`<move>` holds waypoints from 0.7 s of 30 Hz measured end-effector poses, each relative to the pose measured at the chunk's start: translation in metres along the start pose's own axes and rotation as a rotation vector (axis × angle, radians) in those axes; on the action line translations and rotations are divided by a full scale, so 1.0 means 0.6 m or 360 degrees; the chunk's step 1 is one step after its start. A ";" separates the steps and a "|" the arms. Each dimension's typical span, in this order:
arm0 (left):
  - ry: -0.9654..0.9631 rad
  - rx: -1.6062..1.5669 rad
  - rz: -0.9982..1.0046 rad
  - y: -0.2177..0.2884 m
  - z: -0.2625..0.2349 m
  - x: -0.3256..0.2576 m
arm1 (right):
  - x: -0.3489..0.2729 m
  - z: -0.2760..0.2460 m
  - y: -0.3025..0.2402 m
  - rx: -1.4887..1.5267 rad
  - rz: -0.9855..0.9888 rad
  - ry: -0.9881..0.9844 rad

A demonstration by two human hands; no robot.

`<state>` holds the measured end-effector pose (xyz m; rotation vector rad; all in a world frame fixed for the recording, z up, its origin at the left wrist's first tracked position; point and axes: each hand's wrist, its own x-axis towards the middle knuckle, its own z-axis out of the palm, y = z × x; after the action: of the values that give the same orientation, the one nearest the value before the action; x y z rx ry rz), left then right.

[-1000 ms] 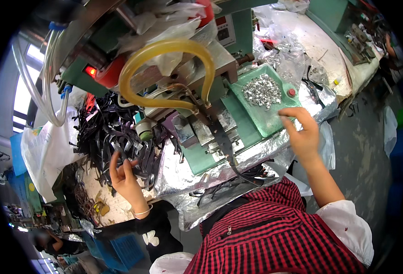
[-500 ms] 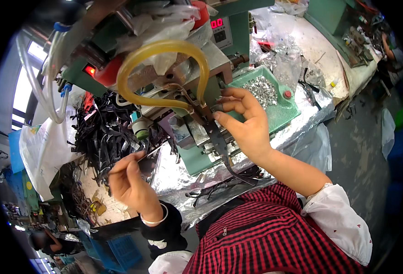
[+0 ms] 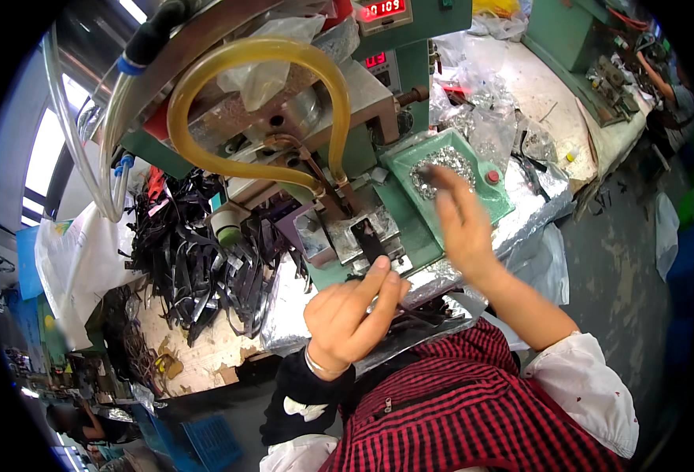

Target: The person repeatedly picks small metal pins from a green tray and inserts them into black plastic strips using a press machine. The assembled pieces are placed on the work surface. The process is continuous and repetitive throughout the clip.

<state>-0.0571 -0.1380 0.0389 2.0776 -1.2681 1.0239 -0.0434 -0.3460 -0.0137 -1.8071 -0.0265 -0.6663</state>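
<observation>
My left hand (image 3: 355,318) is at the front of a green press machine, its fingers closed on the near end of a flat black strap (image 3: 370,242). The strap's far end lies on a small metal block (image 3: 345,236), beneath the machine's narrow metal head (image 3: 342,203). To the right, my right hand (image 3: 466,228) hangs over a green tray (image 3: 489,206) holding a heap of small silver metal pieces (image 3: 451,169). Its fingertips are smeared by motion, and whether they hold a piece does not show.
A tangled pile of black straps (image 3: 197,259) lies left of the machine. A yellow hose (image 3: 178,110) loops in front of it, and a red digital display (image 3: 382,9) glows above. Foil (image 3: 284,303) covers part of the bench. Plastic bags (image 3: 492,118) lie behind the tray.
My right hand has left the machine head and moved right, over the tray. My left hand has come from beside the strap pile to the strap at the metal block.
</observation>
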 end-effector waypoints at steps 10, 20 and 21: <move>0.0016 0.0023 0.0068 -0.011 0.014 -0.012 | 0.018 -0.095 0.080 -0.0556 0.0130 -0.0035; -0.0041 -0.0147 -0.0423 0.053 -0.042 -0.061 | 0.002 -0.051 0.088 -0.1173 -0.0383 -0.0267; -0.0075 -0.0053 -0.0342 0.057 -0.068 -0.066 | -0.005 -0.059 0.096 -0.1065 -0.0326 -0.0192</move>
<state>-0.1131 -0.1030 0.0322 2.1680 -1.0483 0.8572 -0.0411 -0.3965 -0.0587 -2.5132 -0.0776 -0.7657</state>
